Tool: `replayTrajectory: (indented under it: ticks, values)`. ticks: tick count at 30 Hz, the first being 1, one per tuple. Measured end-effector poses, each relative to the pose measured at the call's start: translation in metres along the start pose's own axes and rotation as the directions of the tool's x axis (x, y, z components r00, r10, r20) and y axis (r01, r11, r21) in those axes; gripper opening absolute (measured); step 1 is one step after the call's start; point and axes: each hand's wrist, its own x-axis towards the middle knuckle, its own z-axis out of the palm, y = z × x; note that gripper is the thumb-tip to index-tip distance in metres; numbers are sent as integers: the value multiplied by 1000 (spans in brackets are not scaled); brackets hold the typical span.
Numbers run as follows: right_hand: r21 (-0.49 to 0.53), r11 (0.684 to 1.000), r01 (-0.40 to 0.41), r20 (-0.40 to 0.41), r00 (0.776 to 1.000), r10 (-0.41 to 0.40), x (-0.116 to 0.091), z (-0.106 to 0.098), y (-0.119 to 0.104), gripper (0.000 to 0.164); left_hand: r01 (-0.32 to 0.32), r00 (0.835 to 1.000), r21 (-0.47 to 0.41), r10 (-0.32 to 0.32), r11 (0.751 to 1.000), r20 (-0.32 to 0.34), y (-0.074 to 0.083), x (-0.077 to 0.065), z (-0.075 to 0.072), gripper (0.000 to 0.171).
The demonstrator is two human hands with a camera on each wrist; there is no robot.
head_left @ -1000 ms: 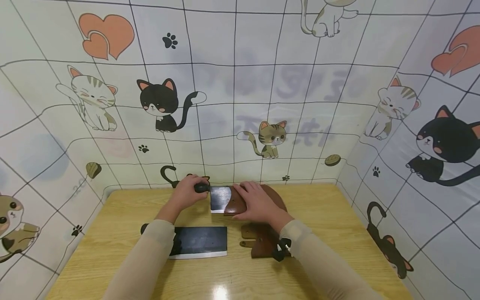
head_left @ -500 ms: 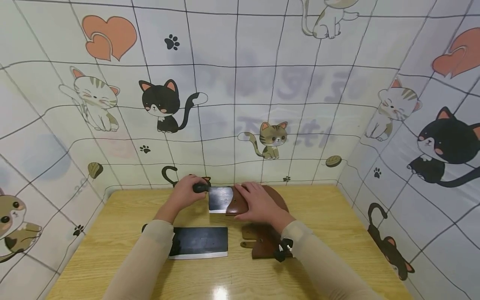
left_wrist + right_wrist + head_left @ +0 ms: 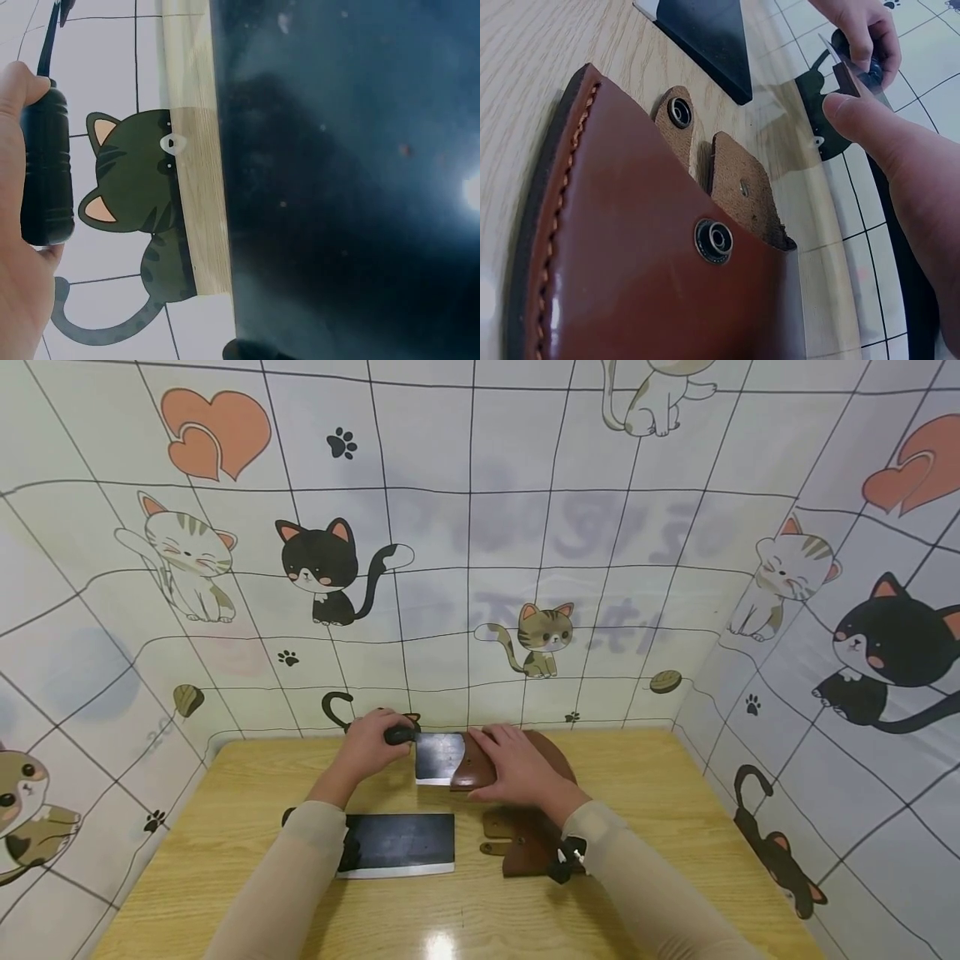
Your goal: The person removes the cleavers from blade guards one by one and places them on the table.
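At the back of the table, my left hand (image 3: 369,745) grips the black handle (image 3: 46,165) of a cleaver (image 3: 437,758). A strip of its bright blade shows next to the handle; the remainder is hidden inside a brown leather sheath (image 3: 471,770). My right hand (image 3: 519,767) holds that sheath, its thumb (image 3: 866,124) on the near side in the right wrist view. Closer to me, a second cleaver (image 3: 405,843) with a wide dark blade lies flat, its handle partly covered by my left sleeve. A second brown sheath (image 3: 637,225) with strap and snaps lies under my right wrist.
The wooden table (image 3: 450,914) ends at a wall covering (image 3: 435,527) printed with cats, which also rises at both sides. The lying cleaver's pale cutting edge (image 3: 408,870) faces me, below my left forearm.
The gripped cleaver has shifted slightly left, so a little more blade shows beside the sheath. Both hands keep their hold; the second cleaver and second sheath stay in place.
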Motion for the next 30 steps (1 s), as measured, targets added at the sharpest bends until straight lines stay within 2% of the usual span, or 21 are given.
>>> replayTrajectory:
  ticks: [3,9,15,20,30]
  values:
    - [-2,1000,-2,-4,1000,2,0,-2,0,118,10,1000,13,-10,1000,5,3,0,-1,35]
    - [-10,1000,-11,10,1000,11,-1,-3,0,117,20,1000,-30,-19,999,14,7,0,0,36]
    - [1,1000,-19,-6,1000,19,-3,-2,3,117,2,1000,-63,-2,998,-6,-3,1,2,35]
    - [5,1000,-13,-9,1000,13,-5,-1,9,118,4,1000,-68,-3,998,9,-7,-1,-3,33]
    - [15,1000,-15,5,1000,15,-7,1,7,121,5,999,-18,-5,1000,33,-6,-4,-4,37]
